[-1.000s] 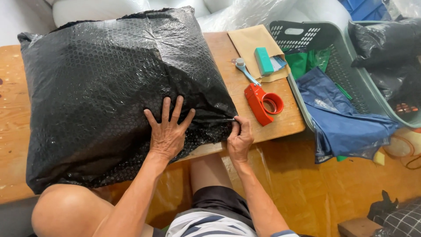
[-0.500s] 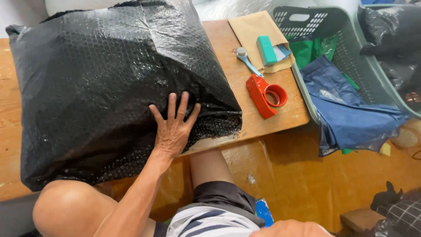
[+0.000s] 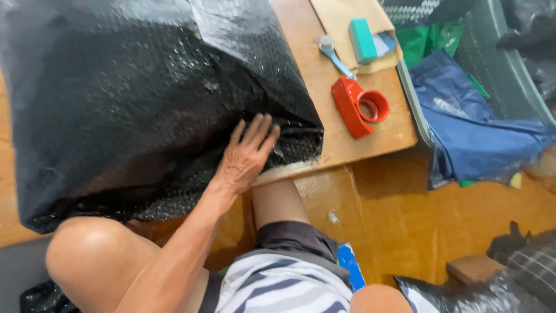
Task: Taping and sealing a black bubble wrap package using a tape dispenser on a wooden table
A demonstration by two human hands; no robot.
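Head view: left hand (image 3: 246,156) fingers flat, released, on black bubble-wrap parcel (image 3: 133,98); right hand unseen.

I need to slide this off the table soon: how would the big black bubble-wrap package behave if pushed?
The package probably gives softly: its wrap dents under the left hand. Its glossy film likely slides easily on the wooden table. It overhangs the near edge, so it may sag or tip.

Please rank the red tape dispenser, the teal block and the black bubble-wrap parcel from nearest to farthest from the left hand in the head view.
1. Black bubble-wrap parcel: the left hand lies flat on its lower right corner.
2. Red tape dispenser: on the table, to the hand's right.
3. Teal block: on brown paper at the table's far right end.
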